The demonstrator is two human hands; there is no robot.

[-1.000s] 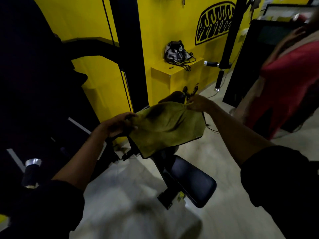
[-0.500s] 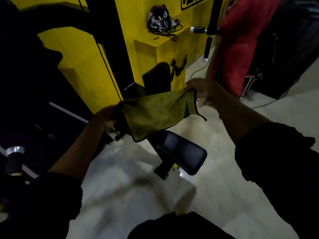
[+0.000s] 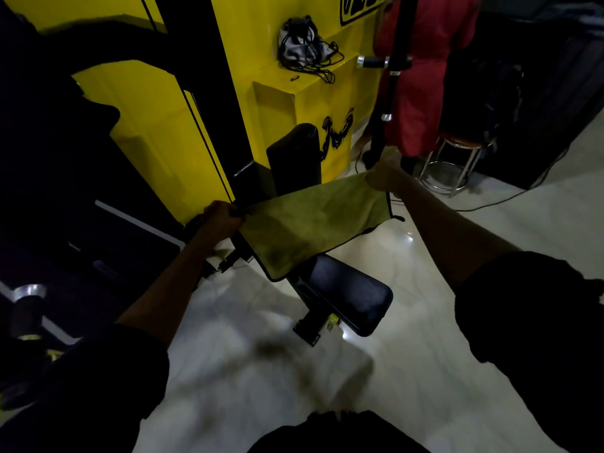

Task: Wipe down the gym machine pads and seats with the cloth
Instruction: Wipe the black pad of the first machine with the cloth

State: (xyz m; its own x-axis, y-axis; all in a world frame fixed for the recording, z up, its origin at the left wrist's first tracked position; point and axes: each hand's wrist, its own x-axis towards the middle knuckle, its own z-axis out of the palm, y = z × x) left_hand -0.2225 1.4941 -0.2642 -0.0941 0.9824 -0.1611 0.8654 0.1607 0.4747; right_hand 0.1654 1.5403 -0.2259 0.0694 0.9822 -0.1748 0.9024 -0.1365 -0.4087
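A yellow-green cloth [image 3: 310, 227] with a dark hem is stretched out in the air between my hands. My left hand [image 3: 219, 220] grips its left corner and my right hand [image 3: 382, 176] pinches its upper right corner. Below the cloth lies the black padded seat [image 3: 346, 295] of a gym machine, partly hidden by the hanging cloth. The black upright back pad [image 3: 294, 158] stands behind the cloth, against the yellow wall. The cloth hangs just above both pads; whether it touches them is unclear.
A person in a red garment [image 3: 421, 80] stands at the back right beside a metal stool [image 3: 451, 165]. A black bag with cords [image 3: 304, 47] sits on a yellow ledge. A black machine frame [image 3: 202, 76] rises at centre left. Pale tiled floor [image 3: 408, 371] lies around the seat.
The view has tilted downward and drawn closer to the seat. Both hands have pulled the cloth out flatter and lowered it toward the seat and back pad.
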